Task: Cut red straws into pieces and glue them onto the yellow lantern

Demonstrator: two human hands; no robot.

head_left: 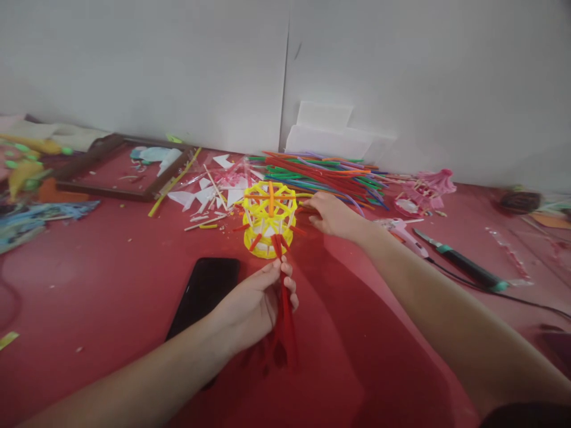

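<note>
Pinches red strips between thumb and fingers of the left hand, upper ends in front of the yellow frame, standing on the table. Holds the right hand, fingers bent, just right of the frame, near the strip pile; cannot tell about any grasp there. Has a phone left of the left hand.

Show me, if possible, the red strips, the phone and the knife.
Red strips (pixel 288 315): head view, on their lower part.
Phone (pixel 209 285): head view, on its black face.
Knife (pixel 473 267): head view, on its dark handle.
</note>
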